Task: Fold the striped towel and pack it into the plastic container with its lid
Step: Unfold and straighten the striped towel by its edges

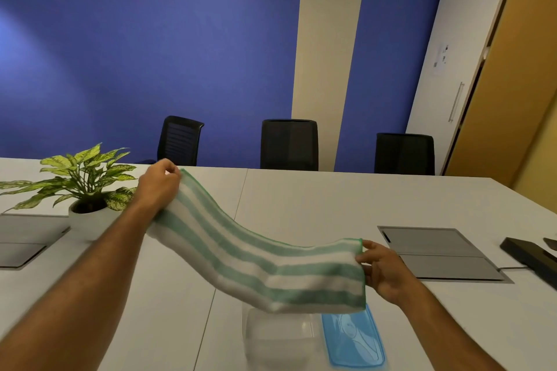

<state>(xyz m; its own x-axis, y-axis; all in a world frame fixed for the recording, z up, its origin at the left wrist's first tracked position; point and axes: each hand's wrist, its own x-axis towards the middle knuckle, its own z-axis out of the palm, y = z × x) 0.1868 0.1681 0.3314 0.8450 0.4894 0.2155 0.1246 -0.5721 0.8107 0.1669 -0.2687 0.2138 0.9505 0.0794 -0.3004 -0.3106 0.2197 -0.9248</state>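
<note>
An office meeting room: a long white surface [331, 205] with flush cable hatches [440, 253], three black mesh chairs [289, 144] along its far side, a potted plant [84, 181], blue walls [150, 39]

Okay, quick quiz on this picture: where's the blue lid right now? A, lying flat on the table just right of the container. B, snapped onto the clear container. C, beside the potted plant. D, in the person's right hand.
A: the blue lid lies flat on the table right beside the open plastic container, below the striped towel.
</note>
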